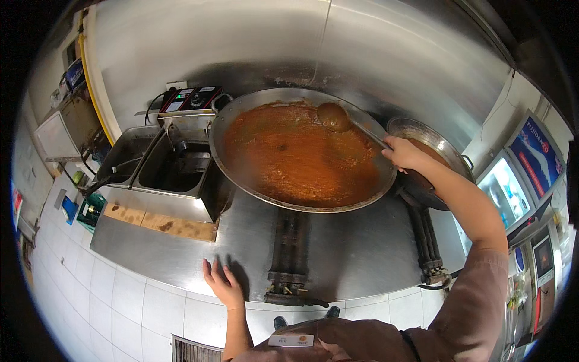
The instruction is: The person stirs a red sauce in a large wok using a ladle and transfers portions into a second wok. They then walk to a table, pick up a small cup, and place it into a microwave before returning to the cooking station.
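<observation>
My right hand (404,154) grips the handle of a long metal ladle (334,117) at the right rim of a very large pan. The ladle's round bowl rests in the reddish-brown sauce (289,154), towards the back right. The wide metal pan (246,193) has riveted loop handles on its left side. Over the steel counter's front edge, left of the centre burner, my left hand (223,283) holds nothing, its fingers apart. Whether it touches the counter cannot be told.
A two-well deep fryer (204,209) with dark oil stands left on stained cardboard (176,226). A smaller wok (427,131) with brown contents sits to the right. Gas burner pipes (289,253) reach the steel counter's (357,253) front edge. Farther right is a lit display fridge (506,190).
</observation>
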A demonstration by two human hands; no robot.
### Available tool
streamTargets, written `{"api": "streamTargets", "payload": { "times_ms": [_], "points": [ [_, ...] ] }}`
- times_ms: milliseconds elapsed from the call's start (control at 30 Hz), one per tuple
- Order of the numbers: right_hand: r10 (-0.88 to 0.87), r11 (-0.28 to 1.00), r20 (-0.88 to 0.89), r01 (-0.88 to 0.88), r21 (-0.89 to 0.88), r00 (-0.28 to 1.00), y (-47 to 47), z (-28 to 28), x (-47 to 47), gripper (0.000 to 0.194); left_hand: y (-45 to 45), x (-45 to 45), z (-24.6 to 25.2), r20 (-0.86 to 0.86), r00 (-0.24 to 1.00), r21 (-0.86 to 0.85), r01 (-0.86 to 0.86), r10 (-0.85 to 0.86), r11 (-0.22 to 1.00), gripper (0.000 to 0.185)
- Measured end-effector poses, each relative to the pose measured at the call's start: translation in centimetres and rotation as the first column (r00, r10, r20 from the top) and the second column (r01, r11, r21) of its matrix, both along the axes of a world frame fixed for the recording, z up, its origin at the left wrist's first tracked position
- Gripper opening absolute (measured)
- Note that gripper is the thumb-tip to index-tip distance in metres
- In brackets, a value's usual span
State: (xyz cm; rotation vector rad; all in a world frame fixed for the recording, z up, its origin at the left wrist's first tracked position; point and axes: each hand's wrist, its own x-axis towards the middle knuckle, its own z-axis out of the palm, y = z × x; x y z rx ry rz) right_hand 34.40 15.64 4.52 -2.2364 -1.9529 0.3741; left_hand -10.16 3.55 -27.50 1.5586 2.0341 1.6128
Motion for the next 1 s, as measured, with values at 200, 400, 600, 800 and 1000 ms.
{"api": "streamTargets", "payload": {
  "times_ms": [200,400,600,800,1000],
  "points": [
    [-0.277,0.908,-0.273,0.158,-0.387,0.921,-0.2,-1.1,-6.3,0.026,0.0,-0.4,0.5,-0.036,0.999,-0.022,-0.006,0.005,1.0,0.029],
    [-0.523,0.751,-0.662,-0.076,-0.656,0.537,-7.9,1.9,-13.4,0.025,0.1,-0.4,0.6,0.005,0.999,-0.021,0.036,-0.036,0.999,0.029],
    [-0.703,0.704,-0.652,-0.401,-0.585,-0.284,-8.2,0.2,-15.5,0.036,0.0,-0.5,0.7,-0.014,1.0,-0.003,0.027,-0.027,1.0,0.028],
    [-0.677,0.736,-0.541,-0.488,-0.47,-0.499,-10.0,1.0,-12.2,0.037,0.0,-0.3,0.6,0.016,1.0,-0.01,-0.003,0.003,1.0,0.028],
    [-0.524,0.849,-0.72,-0.352,-0.395,-0.456,-11.1,5.1,-7.7,0.035,0.0,-0.2,0.1,-0.06,0.997,-0.016,-0.043,0.042,0.999,0.029]
  ]
}}
